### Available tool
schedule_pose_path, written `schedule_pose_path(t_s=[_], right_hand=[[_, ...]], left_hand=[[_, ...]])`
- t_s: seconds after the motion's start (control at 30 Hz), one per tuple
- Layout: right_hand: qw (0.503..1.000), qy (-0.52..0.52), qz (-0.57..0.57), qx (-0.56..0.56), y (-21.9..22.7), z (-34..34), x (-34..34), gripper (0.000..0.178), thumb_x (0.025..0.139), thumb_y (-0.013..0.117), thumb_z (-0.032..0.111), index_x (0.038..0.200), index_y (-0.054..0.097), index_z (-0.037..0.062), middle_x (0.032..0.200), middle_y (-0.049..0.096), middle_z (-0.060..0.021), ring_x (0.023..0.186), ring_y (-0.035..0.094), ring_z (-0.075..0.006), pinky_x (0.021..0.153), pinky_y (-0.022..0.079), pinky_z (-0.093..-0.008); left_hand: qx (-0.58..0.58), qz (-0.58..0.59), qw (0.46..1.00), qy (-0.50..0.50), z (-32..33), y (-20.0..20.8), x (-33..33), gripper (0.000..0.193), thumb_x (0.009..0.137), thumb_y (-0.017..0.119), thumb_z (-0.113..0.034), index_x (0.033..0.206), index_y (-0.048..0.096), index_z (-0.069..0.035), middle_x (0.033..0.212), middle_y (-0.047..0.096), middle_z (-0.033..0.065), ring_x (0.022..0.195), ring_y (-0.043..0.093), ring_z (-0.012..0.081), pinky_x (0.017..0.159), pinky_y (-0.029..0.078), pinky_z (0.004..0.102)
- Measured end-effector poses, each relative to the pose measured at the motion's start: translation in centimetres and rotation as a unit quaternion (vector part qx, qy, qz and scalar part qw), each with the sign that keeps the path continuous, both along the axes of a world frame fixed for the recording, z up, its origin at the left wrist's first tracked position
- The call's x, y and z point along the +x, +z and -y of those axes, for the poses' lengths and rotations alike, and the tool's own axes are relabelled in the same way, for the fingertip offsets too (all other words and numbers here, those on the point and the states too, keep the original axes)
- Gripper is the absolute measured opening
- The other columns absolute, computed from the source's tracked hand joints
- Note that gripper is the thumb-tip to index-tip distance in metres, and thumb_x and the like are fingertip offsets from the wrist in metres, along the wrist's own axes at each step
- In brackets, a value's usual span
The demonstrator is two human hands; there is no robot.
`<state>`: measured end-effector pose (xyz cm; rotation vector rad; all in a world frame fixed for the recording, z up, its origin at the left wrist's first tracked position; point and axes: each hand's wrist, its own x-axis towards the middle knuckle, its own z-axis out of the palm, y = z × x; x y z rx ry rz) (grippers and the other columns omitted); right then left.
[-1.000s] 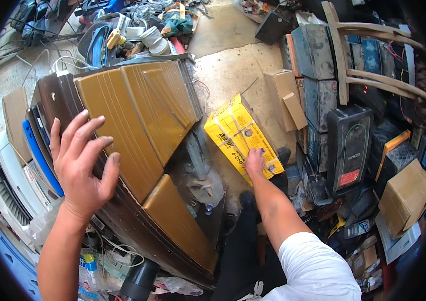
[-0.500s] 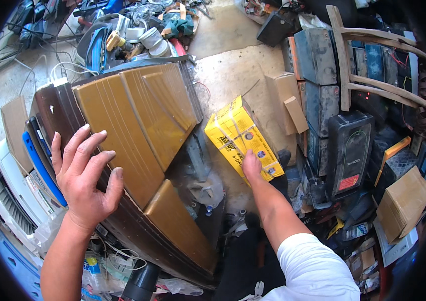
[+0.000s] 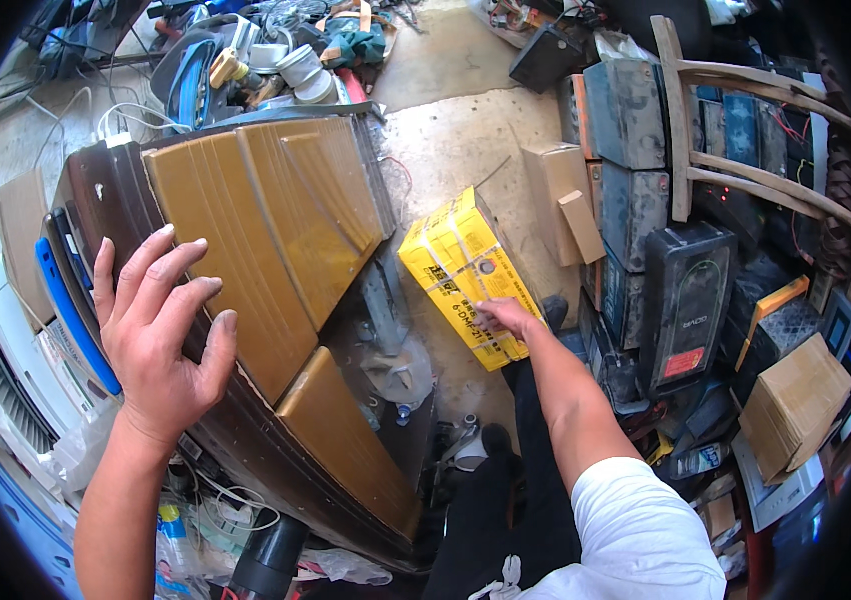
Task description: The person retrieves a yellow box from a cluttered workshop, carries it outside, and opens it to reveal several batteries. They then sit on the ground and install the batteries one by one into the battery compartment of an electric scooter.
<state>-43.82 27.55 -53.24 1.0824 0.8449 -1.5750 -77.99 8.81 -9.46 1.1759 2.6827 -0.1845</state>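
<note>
A yellow cardboard box (image 3: 465, 265) with dark printing and pale packing straps stands at a slant on the floor, ahead of my legs. My right hand (image 3: 507, 318) is at the near part of its upper face, fingers bent in at a strap; the fingertips are partly hidden. My left hand (image 3: 160, 335) hangs in the air with fingers spread and curved, holding nothing. Beneath it is the dark edge of a brown and tan wooden cabinet (image 3: 235, 230), which lies to the left of the box.
Stacked grey batteries (image 3: 635, 215), a black case (image 3: 687, 310) and a wooden chair frame (image 3: 683, 120) crowd the right side. A cardboard carton (image 3: 552, 200) stands beyond the yellow box. Cables, tubs and loose parts (image 3: 295, 75) lie at the far left.
The yellow box has shifted slightly left and turned a little. My right hand lies flatter over its face than before. My left hand stays raised; the whole view has shifted slightly.
</note>
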Motion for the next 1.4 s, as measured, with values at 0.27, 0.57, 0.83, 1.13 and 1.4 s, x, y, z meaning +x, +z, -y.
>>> schedule_pose_path(t_s=[0.27, 0.57, 0.83, 1.13, 1.4], right_hand=[[0.997, 0.0, -0.038, 0.063, 0.4, 1.2, -0.8, 0.026, 0.095, 0.062, 0.026, 0.101, 0.069, 0.0023, 0.088, 0.069, -0.0043, 0.074, 0.06, -0.0127, 0.07, 0.047, -0.0275], [0.985, 0.101, -0.113, 0.08, 0.3, 1.5, -0.9, 0.024, 0.087, 0.071, 0.018, 0.104, 0.069, 0.0014, 0.089, 0.069, -0.0059, 0.081, 0.064, -0.0137, 0.075, 0.05, -0.0281], [0.991, 0.046, -0.087, 0.086, 1.3, 1.7, -0.4, 0.032, 0.084, 0.072, 0.026, 0.098, 0.066, -0.002, 0.077, 0.064, -0.0062, 0.062, 0.057, -0.0137, 0.06, 0.047, -0.0302], [0.916, 0.213, -0.102, 0.323, 3.1, 4.1, 0.2, 0.044, 0.08, 0.064, 0.041, 0.102, 0.07, 0.0031, 0.097, 0.069, -0.023, 0.096, 0.066, -0.0368, 0.086, 0.05, -0.0431], [0.916, 0.258, -0.111, 0.286, 5.3, 3.0, -2.4, 0.049, 0.082, 0.061, 0.04, 0.112, 0.067, 0.0018, 0.112, 0.066, -0.0236, 0.107, 0.063, -0.0384, 0.092, 0.049, -0.0444]], left_hand=[[0.0, -0.008, 1.0, -0.001, 0.1, -0.2, 0.0, 0.015, 0.07, 0.068, -0.015, 0.083, 0.068, -0.006, 0.111, 0.068, 0.01, 0.119, 0.056, 0.0303, 0.116, 0.022, 0.0488], [-0.007, -0.012, 1.0, 0.0, 0.1, -0.1, 0.1, 0.015, 0.072, 0.068, -0.015, 0.083, 0.068, -0.006, 0.111, 0.068, 0.0101, 0.121, 0.056, 0.0299, 0.117, 0.022, 0.0486], [-0.008, 0.011, 1.0, 0.002, 0.4, 0.0, -0.1, 0.016, 0.075, 0.065, -0.015, 0.087, 0.067, -0.005, 0.116, 0.066, 0.0108, 0.125, 0.052, 0.031, 0.118, 0.019, 0.0492], [0.06, 0.013, 0.998, 0.008, 0.5, -0.2, -0.3, 0.015, 0.073, 0.069, -0.014, 0.085, 0.068, -0.005, 0.11, 0.067, 0.0101, 0.12, 0.056, 0.0294, 0.116, 0.022, 0.0484], [0.114, -0.001, 0.993, 0.016, 0.7, 0.0, -0.4, 0.02, 0.074, 0.07, -0.025, 0.083, 0.068, -0.007, 0.105, 0.067, 0.0071, 0.116, 0.056, 0.0239, 0.114, 0.028, 0.047]])
